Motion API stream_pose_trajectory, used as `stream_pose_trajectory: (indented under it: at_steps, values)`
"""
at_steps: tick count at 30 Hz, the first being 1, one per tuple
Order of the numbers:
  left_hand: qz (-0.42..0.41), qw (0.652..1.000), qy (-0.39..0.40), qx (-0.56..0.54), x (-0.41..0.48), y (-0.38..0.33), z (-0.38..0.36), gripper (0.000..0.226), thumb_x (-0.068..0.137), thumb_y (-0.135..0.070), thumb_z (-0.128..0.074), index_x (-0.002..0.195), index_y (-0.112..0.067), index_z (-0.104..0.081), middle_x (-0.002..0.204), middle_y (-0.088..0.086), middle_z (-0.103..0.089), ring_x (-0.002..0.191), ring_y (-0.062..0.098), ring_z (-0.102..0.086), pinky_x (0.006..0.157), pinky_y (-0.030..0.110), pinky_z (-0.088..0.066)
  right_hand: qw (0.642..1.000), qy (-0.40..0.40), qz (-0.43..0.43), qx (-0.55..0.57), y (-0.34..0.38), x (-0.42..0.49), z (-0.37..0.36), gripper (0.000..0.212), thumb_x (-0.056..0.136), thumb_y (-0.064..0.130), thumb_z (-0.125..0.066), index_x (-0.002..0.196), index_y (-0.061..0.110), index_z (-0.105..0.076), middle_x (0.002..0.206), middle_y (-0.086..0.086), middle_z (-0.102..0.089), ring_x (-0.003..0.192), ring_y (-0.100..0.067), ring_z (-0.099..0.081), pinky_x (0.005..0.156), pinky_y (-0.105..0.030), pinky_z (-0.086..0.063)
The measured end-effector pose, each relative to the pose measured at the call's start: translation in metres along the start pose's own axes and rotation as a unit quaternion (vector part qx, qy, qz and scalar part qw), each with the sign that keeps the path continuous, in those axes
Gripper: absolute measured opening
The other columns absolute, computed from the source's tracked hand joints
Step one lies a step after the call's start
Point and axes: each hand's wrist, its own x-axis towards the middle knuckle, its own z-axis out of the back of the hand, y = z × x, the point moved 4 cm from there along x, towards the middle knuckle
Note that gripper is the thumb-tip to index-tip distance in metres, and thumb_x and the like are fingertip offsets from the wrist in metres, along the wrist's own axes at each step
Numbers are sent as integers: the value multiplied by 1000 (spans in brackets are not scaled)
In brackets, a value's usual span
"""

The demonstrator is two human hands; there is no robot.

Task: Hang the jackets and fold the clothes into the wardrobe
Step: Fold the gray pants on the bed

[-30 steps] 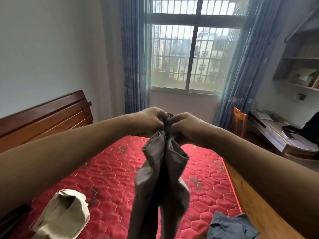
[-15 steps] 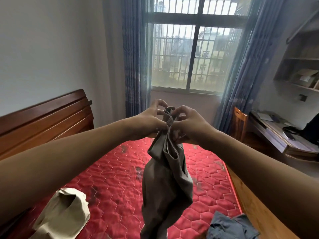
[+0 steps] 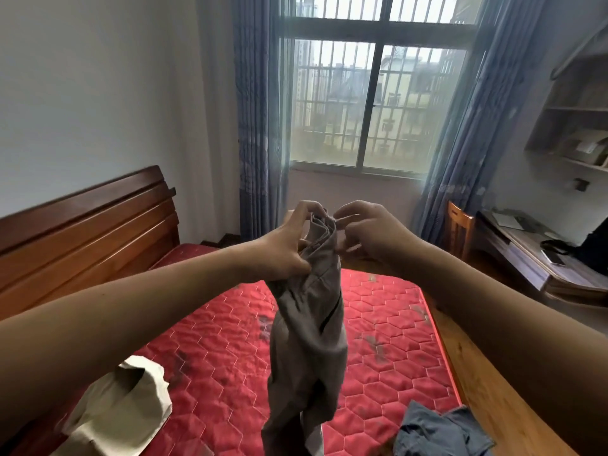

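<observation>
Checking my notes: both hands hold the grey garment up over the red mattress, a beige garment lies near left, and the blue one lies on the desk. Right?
Not quite. The head view shows the blue garment on the red mattress, near right, not on the desk. The rest stands.

Lower ends of the grey garment (image 3: 306,340), beige cloth (image 3: 121,413) and blue cloth (image 3: 437,432) beyond the bottom edge.

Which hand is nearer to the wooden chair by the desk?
Right. The right hand pinches the grey garment on the side toward the wooden chair; the left hand grips its opposite side, farther away.
</observation>
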Motion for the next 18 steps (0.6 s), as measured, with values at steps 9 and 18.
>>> stream_pose_trajectory:
  at_steps: [9, 18]
  values:
    - [7, 992, 63, 106, -3, -9, 6, 76, 80, 22, -55, 125, -35, -34, 143, -1, -34, 86, 12, -73, 71, 46, -59, 867, 121, 154, -457, -26, 19, 9, 20, 85, 20, -71, 105, 24, -74, 119, -5, -66, 111, -25, -58, 96, -41, -49]
    - [-119, 948, -26, 293, -31, 6, 56, 34, 89, -15, -76, 119, -21, -63, 118, -6, -63, 107, 16, -64, 89, 37, -58, 935, 35, 194, -295, -17, 23, 41, 11, 76, 18, -65, 71, 8, -65, 69, -15, -61, 64, -16, -52, 64, -47, -49]
